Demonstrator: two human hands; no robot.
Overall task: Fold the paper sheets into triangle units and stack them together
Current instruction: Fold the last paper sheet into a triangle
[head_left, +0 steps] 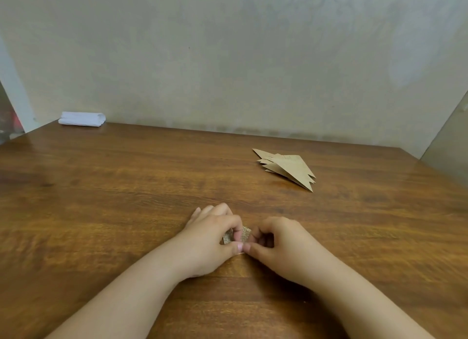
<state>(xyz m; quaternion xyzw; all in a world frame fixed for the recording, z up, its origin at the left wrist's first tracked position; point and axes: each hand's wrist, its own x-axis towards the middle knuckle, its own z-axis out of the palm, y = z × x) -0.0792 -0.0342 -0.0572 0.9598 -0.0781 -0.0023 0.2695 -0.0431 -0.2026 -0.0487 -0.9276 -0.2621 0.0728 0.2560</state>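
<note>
A small piece of brown printed paper (245, 232) lies on the wooden table (126, 186), mostly hidden under my fingers. My left hand (215, 237) pinches its left part between thumb and curled fingers. My right hand (276, 242) pinches its right edge, thumb tip meeting my left thumb. A stack of folded brown paper triangles (288, 167) lies on the table further back and to the right, apart from both hands.
A folded white cloth or tissue pack (82, 118) sits at the table's far left corner by the wall. The pale wall (228, 60) runs along the table's back edge, and a panel closes the right side.
</note>
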